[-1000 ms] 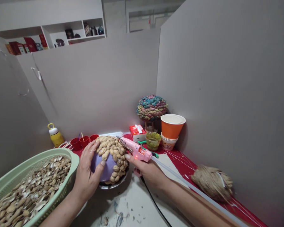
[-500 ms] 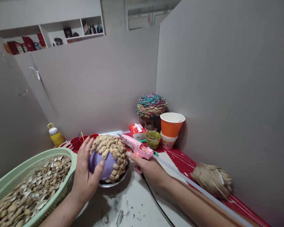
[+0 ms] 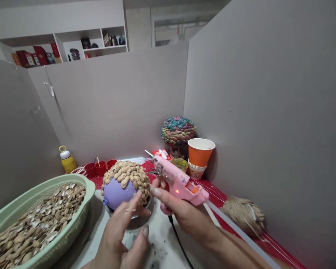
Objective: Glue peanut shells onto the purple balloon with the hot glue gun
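A purple balloon [image 3: 117, 193], covered on its top and right side with peanut shells [image 3: 128, 172], rests in a shallow metal dish. In front of it is my left hand [image 3: 121, 226], fingers apart and holding nothing; its forefinger tip overlaps the lower shells, and I cannot tell whether it touches them. My right hand [image 3: 182, 209] is wrapped around the handle of a pink glue gun [image 3: 175, 179]. The nozzle points up and left, above the balloon's right side. A small light glows on the gun, and a long glue stick [image 3: 238, 228] trails from its back.
At left stands a green basket [image 3: 90, 186] of peanut shells. Red cups [image 3: 100, 169] and a yellow bottle [image 3: 68, 162] are behind. A colourful braided ball [image 3: 178, 130], orange paper cup [image 3: 201, 154] and twine roll [image 3: 243, 215] line the right wall. A black cord [image 3: 180, 241] crosses the table.
My left hand has come off the balloon's left side and moved right, toward me. The glue gun is nearer and tilted more steeply. The balloon's knot now shows at left.
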The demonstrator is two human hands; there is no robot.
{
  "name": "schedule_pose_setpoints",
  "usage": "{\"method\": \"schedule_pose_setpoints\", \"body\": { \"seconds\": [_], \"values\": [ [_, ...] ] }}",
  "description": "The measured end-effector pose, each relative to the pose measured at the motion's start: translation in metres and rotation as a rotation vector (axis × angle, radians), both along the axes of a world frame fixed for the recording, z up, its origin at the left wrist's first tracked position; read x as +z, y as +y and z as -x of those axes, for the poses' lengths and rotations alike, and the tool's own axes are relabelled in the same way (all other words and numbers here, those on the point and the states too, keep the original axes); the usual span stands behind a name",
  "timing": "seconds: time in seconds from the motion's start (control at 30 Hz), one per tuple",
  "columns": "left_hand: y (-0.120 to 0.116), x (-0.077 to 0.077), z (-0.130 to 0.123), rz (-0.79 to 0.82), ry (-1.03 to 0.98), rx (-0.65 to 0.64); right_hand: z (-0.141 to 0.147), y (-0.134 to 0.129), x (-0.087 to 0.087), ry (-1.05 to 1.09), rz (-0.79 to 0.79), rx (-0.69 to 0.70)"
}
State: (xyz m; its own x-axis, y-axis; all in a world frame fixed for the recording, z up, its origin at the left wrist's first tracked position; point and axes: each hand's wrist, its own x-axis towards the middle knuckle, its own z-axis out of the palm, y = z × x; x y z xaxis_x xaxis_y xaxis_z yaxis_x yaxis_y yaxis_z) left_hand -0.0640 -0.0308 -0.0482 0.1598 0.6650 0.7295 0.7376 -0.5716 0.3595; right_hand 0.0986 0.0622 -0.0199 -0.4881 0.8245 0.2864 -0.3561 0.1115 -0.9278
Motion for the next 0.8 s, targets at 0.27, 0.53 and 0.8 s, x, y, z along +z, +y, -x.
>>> {"method": "schedule_pose_setpoints", "body": {
  "seconds": [0.27, 0.53, 0.8],
  "values": [
    [0.008, -0.014, 0.002, -0.126, 0.284, 0.132, 0.006, -0.023, -0.003, -0.113, -0.213, 0.056],
    [0.010, -0.009, 0.002, -0.202, 0.508, 0.246, 0.009, -0.022, -0.003, -0.157, -0.158, 0.066],
    [0.008, -0.011, 0.001, -0.216, 0.503, 0.219, 0.008, -0.023, 0.005, -0.179, -0.159, 0.030]
  ]
}}
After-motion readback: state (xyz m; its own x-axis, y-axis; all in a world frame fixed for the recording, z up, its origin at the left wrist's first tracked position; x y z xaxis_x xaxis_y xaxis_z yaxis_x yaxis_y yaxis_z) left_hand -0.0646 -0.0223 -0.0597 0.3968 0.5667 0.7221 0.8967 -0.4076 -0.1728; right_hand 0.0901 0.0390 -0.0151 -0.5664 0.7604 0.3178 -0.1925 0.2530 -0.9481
